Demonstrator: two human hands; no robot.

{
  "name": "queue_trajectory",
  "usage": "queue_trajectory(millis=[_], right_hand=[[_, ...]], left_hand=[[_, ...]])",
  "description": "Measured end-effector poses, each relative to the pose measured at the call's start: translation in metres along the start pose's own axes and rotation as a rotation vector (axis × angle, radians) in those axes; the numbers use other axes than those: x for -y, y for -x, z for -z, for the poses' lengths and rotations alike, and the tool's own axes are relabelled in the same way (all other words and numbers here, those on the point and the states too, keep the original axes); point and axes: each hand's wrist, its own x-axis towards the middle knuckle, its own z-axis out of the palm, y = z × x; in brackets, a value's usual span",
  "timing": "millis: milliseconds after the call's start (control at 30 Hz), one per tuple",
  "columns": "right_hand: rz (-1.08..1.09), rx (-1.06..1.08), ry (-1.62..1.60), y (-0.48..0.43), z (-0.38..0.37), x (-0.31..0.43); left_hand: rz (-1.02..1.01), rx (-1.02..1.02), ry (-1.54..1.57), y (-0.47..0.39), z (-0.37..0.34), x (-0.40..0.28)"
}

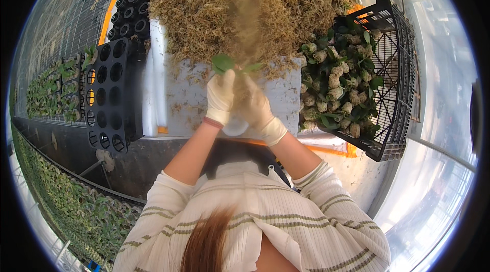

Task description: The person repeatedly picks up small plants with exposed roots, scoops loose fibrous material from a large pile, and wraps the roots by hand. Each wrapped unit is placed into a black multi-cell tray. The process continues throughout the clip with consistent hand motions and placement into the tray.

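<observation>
A young broad-leaved plant (223,63) is held upright between my gloved hands, over a grey work board (187,99). My left hand (221,94) grips it just below the leaves, with the thumb up. My right hand (259,104), blurred, presses in from the other side. Brown moss (241,97) shows between the palms, and the hands hide most of the plant's base. Just beyond the fingers rises a large heap of dry moss (191,15). Under the wrists, a pale round object (235,127) is partly hidden on the board.
To the right, a black plastic crate (396,80) lies tipped, with moss-wrapped seedlings (337,88) spilling toward the board. Black pot trays (116,95) stand left, beside a white foam edge (155,80). Potted seedlings (57,88) sit on a mesh bench (61,15) farther left.
</observation>
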Motion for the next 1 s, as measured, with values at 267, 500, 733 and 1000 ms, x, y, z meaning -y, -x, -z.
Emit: queue_trajectory(millis=[267,500,733,1000], right_hand=[[-0.016,-0.106,0.054,0.052,-0.028,-0.026],[0.013,0.18,0.971,0.069,0.012,-0.027],[-0.094,0.508,1.212,0.044,0.001,-0.039],[-0.239,0.525,1.021,0.046,0.013,-0.03]], left_hand=[[-0.284,0.297,-1.001,0.092,0.044,0.036],[-0.157,0.308,-1.479,0.082,0.06,0.015],[-0.075,0.485,-1.564,0.05,0.021,0.025],[0.003,0.331,-1.395,0.062,0.029,0.015]])
